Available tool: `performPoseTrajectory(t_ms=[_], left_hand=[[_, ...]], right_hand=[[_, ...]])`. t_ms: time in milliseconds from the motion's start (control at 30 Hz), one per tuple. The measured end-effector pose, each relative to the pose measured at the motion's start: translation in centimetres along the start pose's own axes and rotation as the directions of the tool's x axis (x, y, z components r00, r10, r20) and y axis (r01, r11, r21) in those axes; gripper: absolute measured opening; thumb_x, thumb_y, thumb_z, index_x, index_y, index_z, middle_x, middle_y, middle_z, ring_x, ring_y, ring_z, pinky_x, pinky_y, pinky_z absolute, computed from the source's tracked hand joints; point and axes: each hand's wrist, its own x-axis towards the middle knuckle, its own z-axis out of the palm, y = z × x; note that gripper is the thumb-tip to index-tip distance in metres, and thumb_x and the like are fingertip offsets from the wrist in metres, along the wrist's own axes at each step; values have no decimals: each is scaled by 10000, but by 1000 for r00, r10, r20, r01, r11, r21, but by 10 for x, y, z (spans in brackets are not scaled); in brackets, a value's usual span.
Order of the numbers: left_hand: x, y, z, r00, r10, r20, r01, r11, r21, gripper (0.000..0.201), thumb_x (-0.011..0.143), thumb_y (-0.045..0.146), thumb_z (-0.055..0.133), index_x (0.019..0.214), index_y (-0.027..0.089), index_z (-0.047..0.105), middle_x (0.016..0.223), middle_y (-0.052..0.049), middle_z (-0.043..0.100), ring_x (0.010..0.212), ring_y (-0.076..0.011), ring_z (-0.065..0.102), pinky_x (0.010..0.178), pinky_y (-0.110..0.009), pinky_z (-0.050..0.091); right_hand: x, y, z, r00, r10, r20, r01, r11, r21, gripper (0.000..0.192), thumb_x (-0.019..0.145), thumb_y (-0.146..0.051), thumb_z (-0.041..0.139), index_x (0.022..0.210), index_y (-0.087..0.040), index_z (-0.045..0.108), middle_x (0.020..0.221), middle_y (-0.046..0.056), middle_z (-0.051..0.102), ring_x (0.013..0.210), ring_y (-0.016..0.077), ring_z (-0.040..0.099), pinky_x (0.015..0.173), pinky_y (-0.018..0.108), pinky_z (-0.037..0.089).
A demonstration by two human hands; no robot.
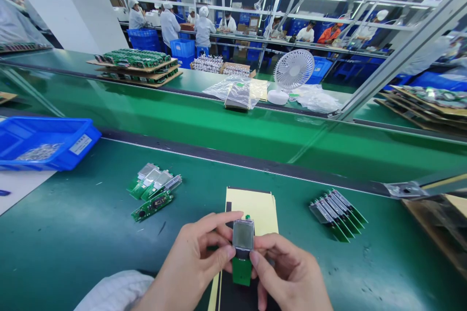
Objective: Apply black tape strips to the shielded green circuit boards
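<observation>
Both hands are holding one small green circuit board with an LCD display (242,248) upright at the 6 o'clock edge of the view, directly above a stack of yellow adhesive sheets (255,209). The left hand (193,262) is pinching the board's left edge between thumb and forefinger, fingers mostly closed; the right hand (292,274) is closing thumb and fingertips on its right edge. Judged from this grip, the step in hand appears to be seating or inspecting the display on its board; a next move would call for steady pressure at the edges only, keeping fingertips off the grey glass. At 10 o'clock of the hands, a loose cluster of similar boards (155,189) is lying flat; at 2 o'clock, a neat row of display boards (337,214) is lying fanned. A blue parts bin (44,143) is sitting at the far 9 o'clock. The green bench mat (73,233) is bordering a green conveyor belt (219,126); beyond it, a white desk fan (294,70) is standing, and workers in white coats (170,24) are standing at distant benches.
</observation>
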Motion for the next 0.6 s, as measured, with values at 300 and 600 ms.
performPoseTrajectory(t_ms=[300, 600], left_hand=[[0, 1, 13, 996, -21, -88, 17, 999, -48, 346, 599, 158, 657, 942, 209, 665, 647, 54, 473, 506, -70, 500, 477, -172, 464], [2, -9, 12, 1000, 15, 11, -14, 998, -63, 445, 647, 174, 645, 1074, 260, 556, 793, 18, 460, 681, -117, 475, 552, -199, 454]], right_hand=[[-2, 18, 9, 985, -95, -142, 105, 992, 67, 274, 638, -396, 707, 620, -163, 564, 492, -52, 512, 322, 40, 435, 293, 129, 381], [0, 12, 12, 996, -47, -80, 67, 963, 260, 294, 643, -418, 730, 680, -166, 583, 582, -34, 557, 404, 57, 456, 332, 164, 439]])
